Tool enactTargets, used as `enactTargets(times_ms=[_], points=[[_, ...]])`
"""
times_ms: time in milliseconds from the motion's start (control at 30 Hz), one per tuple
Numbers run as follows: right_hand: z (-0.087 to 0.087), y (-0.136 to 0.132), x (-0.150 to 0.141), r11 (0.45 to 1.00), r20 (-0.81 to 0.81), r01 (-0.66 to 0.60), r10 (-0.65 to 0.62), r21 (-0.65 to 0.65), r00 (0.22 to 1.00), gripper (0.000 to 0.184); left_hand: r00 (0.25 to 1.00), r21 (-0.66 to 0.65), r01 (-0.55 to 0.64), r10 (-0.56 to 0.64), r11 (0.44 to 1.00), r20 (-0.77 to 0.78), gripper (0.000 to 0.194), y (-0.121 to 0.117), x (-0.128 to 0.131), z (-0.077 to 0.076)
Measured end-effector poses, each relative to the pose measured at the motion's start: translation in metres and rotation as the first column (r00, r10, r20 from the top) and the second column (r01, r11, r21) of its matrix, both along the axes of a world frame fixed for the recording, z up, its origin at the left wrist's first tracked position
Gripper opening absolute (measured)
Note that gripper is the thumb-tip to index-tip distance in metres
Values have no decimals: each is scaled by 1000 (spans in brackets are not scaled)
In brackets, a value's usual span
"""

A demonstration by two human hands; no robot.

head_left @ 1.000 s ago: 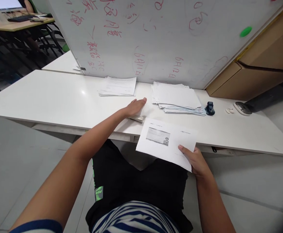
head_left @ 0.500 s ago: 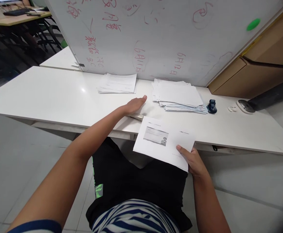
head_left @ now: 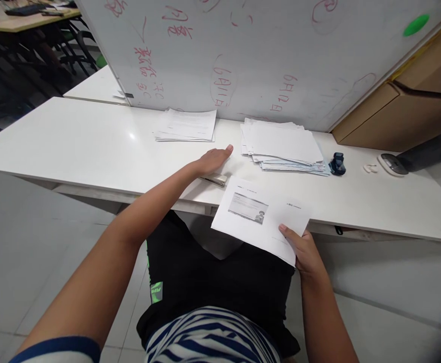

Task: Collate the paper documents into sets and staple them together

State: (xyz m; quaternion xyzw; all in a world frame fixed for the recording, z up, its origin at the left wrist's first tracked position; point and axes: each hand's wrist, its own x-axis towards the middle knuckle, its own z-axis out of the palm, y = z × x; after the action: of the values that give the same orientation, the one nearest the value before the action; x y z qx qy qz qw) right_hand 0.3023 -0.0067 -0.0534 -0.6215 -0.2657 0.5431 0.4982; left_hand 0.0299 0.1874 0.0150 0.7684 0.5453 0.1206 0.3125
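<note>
A printed sheet (head_left: pixel 249 229) is clamped in the right hand (head_left: pixel 307 253), with the thumb laid on its face (the fingers beneath are hidden), and is held across the near edge of the white desk (head_left: pixel 92 138). The left hand (head_left: pixel 212 161) is placed over a silver stapler (head_left: pixel 217 180) near that edge; whether the stapler is gripped or merely touched cannot be made out. Beyond the hands, a small paper stack (head_left: pixel 190 125) and a larger paper stack (head_left: pixel 286 143) are set before the whiteboard (head_left: pixel 273 40), which is marked in red.
</note>
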Motion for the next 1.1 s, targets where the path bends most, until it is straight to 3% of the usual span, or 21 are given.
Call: enactTargets(times_ms=[133, 200, 300, 367, 433, 467, 600, 733, 900, 1000, 1100], points=[[-2, 3, -1, 997, -30, 58, -57, 50, 998, 46, 1000, 21, -18, 18, 1000, 21, 72, 6, 0, -8], [-2, 12, -4, 975, -50, 166, -160, 149, 986, 38, 999, 34, -46, 46, 998, 21, 67, 7, -1, -12], [7, 40, -13, 839, -131, 363, -340, 404, 931, 20, 998, 52, -57, 58, 997, -17, 56, 8, -2, -16], [20, 67, -24, 749, -180, 408, -371, 522, 911, 12, 997, 68, -58, 61, 996, -49, 51, 7, -1, -19], [37, 101, -41, 744, -176, 359, -317, 563, 932, 13, 995, 106, -61, 69, 993, -75, 47, 7, 0, -21], [45, 120, -52, 772, -155, 282, -236, 570, 959, 16, 993, 130, -63, 75, 990, -89, 45, 6, 1, -22], [74, 202, -110, 798, -52, 66, -44, 599, 998, 22, 983, 166, -94, 118, 982, -141, 42, 3, 5, -24], [85, 275, -167, 849, 111, -223, 194, 479, 975, 22, 982, 236, -81, 118, 968, -146, 38, 0, 7, -25], [69, 332, -210, 883, 385, -422, 323, 207, 865, 16, 985, 283, -73, 113, 956, -129, 34, -5, 8, -27], [49, 347, -219, 879, 657, -467, 293, 102, 695, 13, 988, 296, -74, 110, 952, -106, 34, -4, 8, -30], [34, 354, -219, 874, 813, -476, 205, 99, 546, 18, 992, 301, -70, 100, 951, -83, 35, -2, 7, -34]])
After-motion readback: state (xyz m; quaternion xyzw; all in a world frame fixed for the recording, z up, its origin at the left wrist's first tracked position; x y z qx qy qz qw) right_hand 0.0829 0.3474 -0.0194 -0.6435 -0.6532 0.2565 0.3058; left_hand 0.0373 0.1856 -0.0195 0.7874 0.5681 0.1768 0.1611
